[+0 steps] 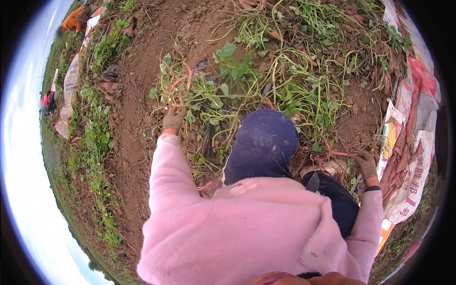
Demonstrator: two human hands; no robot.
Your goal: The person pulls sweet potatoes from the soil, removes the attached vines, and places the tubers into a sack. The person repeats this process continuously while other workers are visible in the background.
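Observation:
My left hand, in a brown knit glove with an orange cuff, reaches forward and grips the base of a sweet potato vine clump. Thin reddish roots stick up from this clump just beyond the fingers. On the other side, my right hand, gloved alike, is low beside my shoe. Its fingertips meet the end of a slender reddish root; whether they are closed on it is unclear. Close by this hand lies a long heap of sweet potatoes on printed woven sacks.
Cut vines cover the soil ahead of my bent knee. A strip of bare brown soil runs along the left, then a leafy row. Farther off are a person in orange, another person and more sacks.

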